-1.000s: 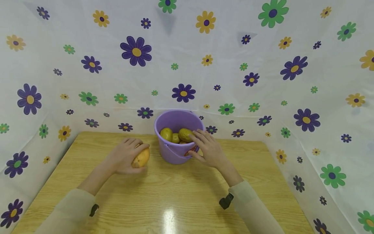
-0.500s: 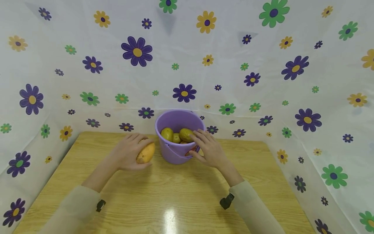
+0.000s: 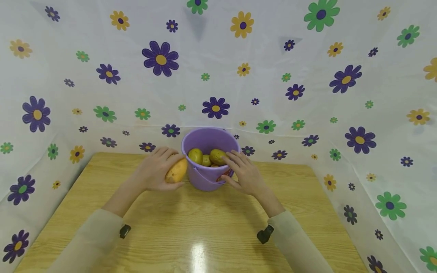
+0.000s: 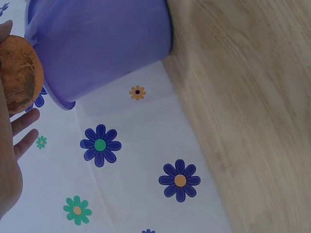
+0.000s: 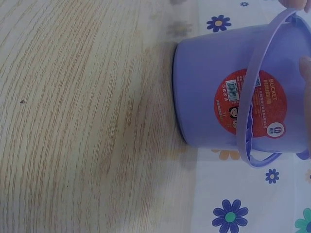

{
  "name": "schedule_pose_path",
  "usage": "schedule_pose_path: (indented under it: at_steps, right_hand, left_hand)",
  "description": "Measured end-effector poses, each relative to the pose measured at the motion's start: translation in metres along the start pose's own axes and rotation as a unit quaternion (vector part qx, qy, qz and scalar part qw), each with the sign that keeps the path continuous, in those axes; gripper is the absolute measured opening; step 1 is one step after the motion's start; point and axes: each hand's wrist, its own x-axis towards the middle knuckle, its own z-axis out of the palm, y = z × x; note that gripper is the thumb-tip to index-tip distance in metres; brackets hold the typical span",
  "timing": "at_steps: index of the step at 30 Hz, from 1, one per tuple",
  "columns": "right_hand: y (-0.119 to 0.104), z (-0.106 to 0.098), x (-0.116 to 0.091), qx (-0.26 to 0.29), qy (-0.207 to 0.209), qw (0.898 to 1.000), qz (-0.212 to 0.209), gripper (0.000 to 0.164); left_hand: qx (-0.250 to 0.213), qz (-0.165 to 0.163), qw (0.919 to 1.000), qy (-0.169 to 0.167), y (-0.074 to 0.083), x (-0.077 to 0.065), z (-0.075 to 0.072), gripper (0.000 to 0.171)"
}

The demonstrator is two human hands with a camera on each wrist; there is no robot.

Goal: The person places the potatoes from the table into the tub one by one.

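An orange-yellow mango (image 3: 176,171) with brown marks is in my left hand (image 3: 158,168), whose thumb lies below it and fingers above. It is right by the left side of the purple bucket (image 3: 205,180). The left wrist view has the same mango (image 4: 22,73) close beside the bucket wall (image 4: 102,43). Inside the bucket sit several fruits, among them a green-yellow fruit (image 3: 217,156); the lower ones are mostly hidden. My right hand (image 3: 246,174) rests at the bucket's right rim, fingers extended over it and thumb near the handle (image 5: 252,77).
The bucket stands on a wood-grain table (image 3: 211,227) near its back edge. A white cloth (image 3: 259,53) with printed flowers hangs behind and on both sides. A red label (image 5: 269,102) is on the bucket's wall.
My left hand has carried the mango to the right and slightly farther back, up to the bucket's side. The right hand and the bucket have stayed in place.
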Motion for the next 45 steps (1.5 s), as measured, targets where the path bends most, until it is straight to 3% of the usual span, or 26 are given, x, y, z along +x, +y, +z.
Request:
schedule_pose_path:
  at_steps: [11,18,25,40,45]
  right_hand:
    - [0.000,0.000,0.000,-0.001,-0.002,1.000,0.002,0.069]
    - [0.000,0.000,0.001,-0.006,0.015,1.000,-0.009,0.064]
    - [0.000,-0.002,0.001,0.000,-0.004,1.000,0.002,0.068]
    - [0.001,-0.003,0.001,-0.006,-0.019,1.000,0.005,0.065]
    - [0.001,-0.002,0.001,-0.006,-0.016,1.000,0.002,0.066]
  left_hand:
    - [-0.009,-0.004,0.9999,-0.009,0.006,0.018,-0.004,0.087]
    - [-0.009,-0.003,0.9999,-0.007,0.006,0.028,-0.004,0.087]
    - [-0.009,0.002,0.9999,0.005,0.006,0.039,-0.004,0.086]
    - [-0.006,-0.001,0.9999,-0.010,0.006,0.067,0.000,0.086]
    - [-0.006,-0.003,0.9996,-0.028,0.007,0.076,0.001,0.086]
